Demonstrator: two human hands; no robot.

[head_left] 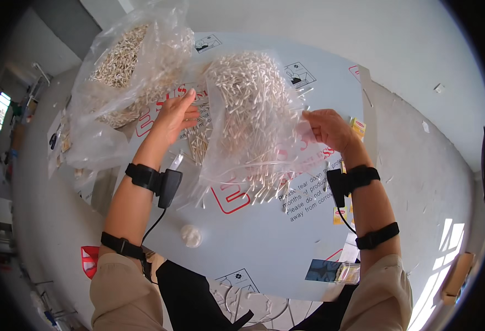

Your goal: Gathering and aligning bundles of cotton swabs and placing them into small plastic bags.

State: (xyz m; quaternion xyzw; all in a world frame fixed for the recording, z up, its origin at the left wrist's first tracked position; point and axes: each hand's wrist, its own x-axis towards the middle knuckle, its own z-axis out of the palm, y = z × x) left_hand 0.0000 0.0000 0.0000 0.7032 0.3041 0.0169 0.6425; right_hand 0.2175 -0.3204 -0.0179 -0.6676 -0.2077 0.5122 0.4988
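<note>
A clear plastic bag [226, 157] full of cotton swabs [251, 83] lies at the middle of the table, its mouth toward me. Several swabs stick out of that near end onto the table. At the bag's right edge, my right hand [330, 129] has its fingers curled and pinched on the plastic. My left hand [177, 117] is raised beside the bag's left side, fingers apart, with nothing seen in it. Loose swabs [198, 146] lie below it, between the hand and the bag.
A larger clear bag of swabs [118, 60] stands at the far left. Near me on the table [253, 237] are a white round lump [191, 236] and a dark blue pack with swabs [333, 271]. Small yellow packets [357, 128] line the right edge. A cardboard box [456, 278] sits far right.
</note>
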